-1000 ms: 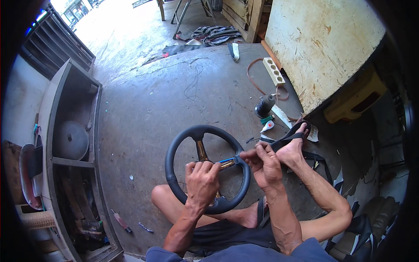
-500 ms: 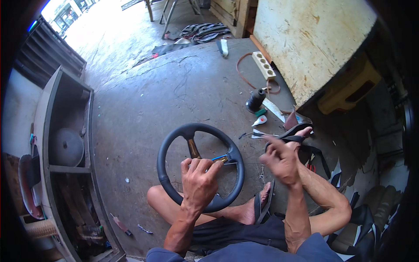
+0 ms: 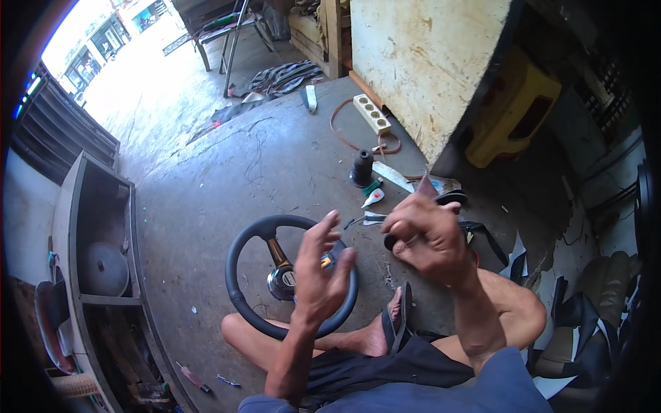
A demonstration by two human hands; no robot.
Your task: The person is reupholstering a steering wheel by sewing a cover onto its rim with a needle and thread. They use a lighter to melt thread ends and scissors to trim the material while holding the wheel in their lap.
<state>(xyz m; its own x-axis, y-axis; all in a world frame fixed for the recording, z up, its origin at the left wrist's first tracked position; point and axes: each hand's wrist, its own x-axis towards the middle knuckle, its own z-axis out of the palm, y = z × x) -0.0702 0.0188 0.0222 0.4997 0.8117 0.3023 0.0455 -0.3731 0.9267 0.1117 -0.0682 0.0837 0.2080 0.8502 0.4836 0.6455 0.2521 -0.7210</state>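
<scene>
A black steering wheel (image 3: 241, 241) with wood-look spokes and a metal hub (image 3: 280, 282) lies by my bare leg. My left hand (image 3: 320, 272) is raised over its right part, fingers apart and holding nothing. To its right, my right hand (image 3: 428, 237) is lifted with fingers curled together; what they hold, if anything, is too small to make out. Beyond the hands are a black thread cone (image 3: 361, 170), a small white bottle (image 3: 372, 197) and a green item (image 3: 372, 186). A dark flip-flop (image 3: 401, 313) is on my foot.
A grey shelf unit (image 3: 77, 227) stands left. A power strip (image 3: 372, 112) with a cord lies before a stained board (image 3: 420, 62); a yellow object (image 3: 509, 110) sits behind it. Black scraps (image 3: 578, 330) pile at right. A trestle (image 3: 227, 58) and striped cloth (image 3: 282, 76) are farther back.
My left hand has let go of the steering wheel and risen with fingers apart. My right hand has moved away from the wheel, fingers curled. The view has swung right.
</scene>
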